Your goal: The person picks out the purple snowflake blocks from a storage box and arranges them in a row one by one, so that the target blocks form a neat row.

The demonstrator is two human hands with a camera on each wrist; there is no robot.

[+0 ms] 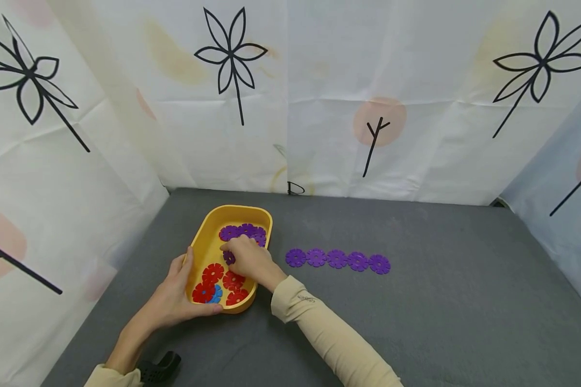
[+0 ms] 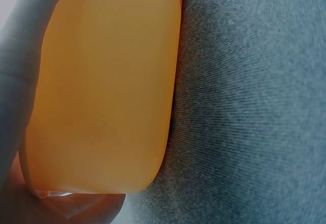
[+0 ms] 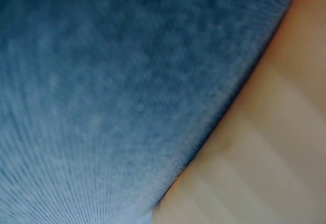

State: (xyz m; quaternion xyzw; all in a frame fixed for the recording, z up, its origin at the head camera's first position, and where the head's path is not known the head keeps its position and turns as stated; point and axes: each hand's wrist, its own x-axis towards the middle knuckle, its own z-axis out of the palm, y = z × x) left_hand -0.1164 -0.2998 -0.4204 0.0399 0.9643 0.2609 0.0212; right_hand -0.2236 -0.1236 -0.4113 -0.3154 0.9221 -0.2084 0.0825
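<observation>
A yellow plastic tray (image 1: 202, 242) stands on the grey table, with its near left corner in the grip of my left hand (image 1: 176, 295). In the left wrist view the tray's outer wall (image 2: 107, 81) fills much of the picture, beside the fingers. Inside the tray, my right hand (image 1: 248, 258) pinches a purple flower-shaped disc (image 1: 229, 257) between finger and thumb. More purple flower discs (image 1: 229, 233) lie at the tray's far end, partly hidden by that hand. Toward the near end are several red flower discs (image 1: 213, 273) and a blue one (image 1: 215, 295).
Right of the tray, several purple flower discs (image 1: 337, 259) form a row on the grey tabletop (image 1: 440, 301). A white printed cloth (image 1: 329, 64) hangs behind the table. The right wrist view shows only the table surface and a beige sleeve (image 3: 265, 158).
</observation>
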